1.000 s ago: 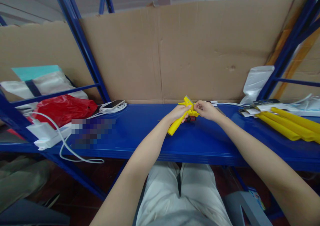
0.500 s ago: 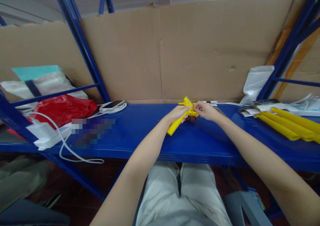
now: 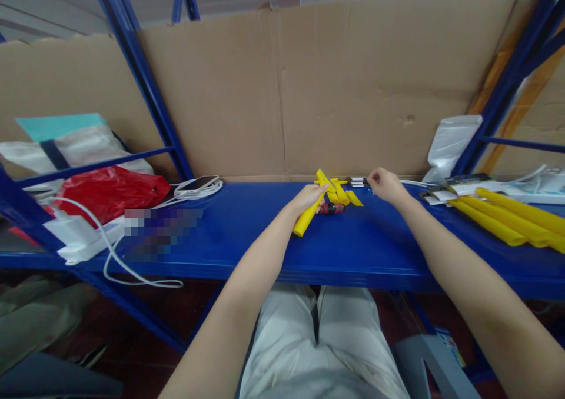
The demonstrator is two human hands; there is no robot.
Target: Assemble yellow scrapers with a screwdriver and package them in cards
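Observation:
My left hand [image 3: 311,198] is closed round a yellow tube [image 3: 302,221], which slants with its lower end toward me. Several yellow pieces [image 3: 338,192] lie on the blue table just beyond and to the right of it. A red and black tool [image 3: 332,208] rests beside my left hand. Away to the right, above the table's back part, my right hand [image 3: 383,183] has its fingers pinched together; what they hold, if anything, is too small to name. Dark and white items [image 3: 358,182] lie near its fingertips.
Several yellow tubes [image 3: 507,222] with black and white ends lie at the right. A white plastic bag [image 3: 452,147] leans at the back. At the left are a red bag [image 3: 112,192], a phone [image 3: 199,183] and white cables. Cardboard [image 3: 326,93] stands behind the blue table [image 3: 247,228].
My right hand has moved away from the yellow tube, to the right. My left hand has shifted slightly left with the tube. More of the yellow pieces now show.

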